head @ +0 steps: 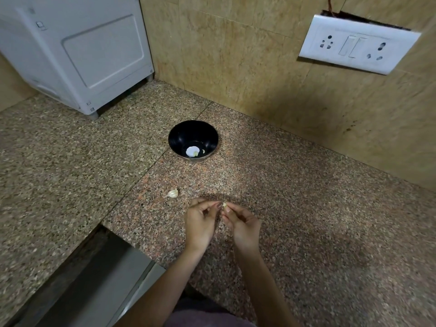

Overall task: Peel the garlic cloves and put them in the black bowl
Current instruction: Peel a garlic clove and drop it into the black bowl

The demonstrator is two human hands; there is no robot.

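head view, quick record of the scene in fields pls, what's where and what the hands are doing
surface: speckled counter
container: black bowl, upright, beyond the hands
in bowl: two small pale pieces, likely peeled cloves
hands: left hand and right hand both pinch a clove above the counter
loose: garlic piece on the counter, left of the hands, skin seemingly still on
background: white appliance; socket plate on the wall

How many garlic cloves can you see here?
4: two small cloves in the black bowl; one unpeeled clove on the granite counter; one held clove pinched between the left hand and right hand. Fingers could hide more.
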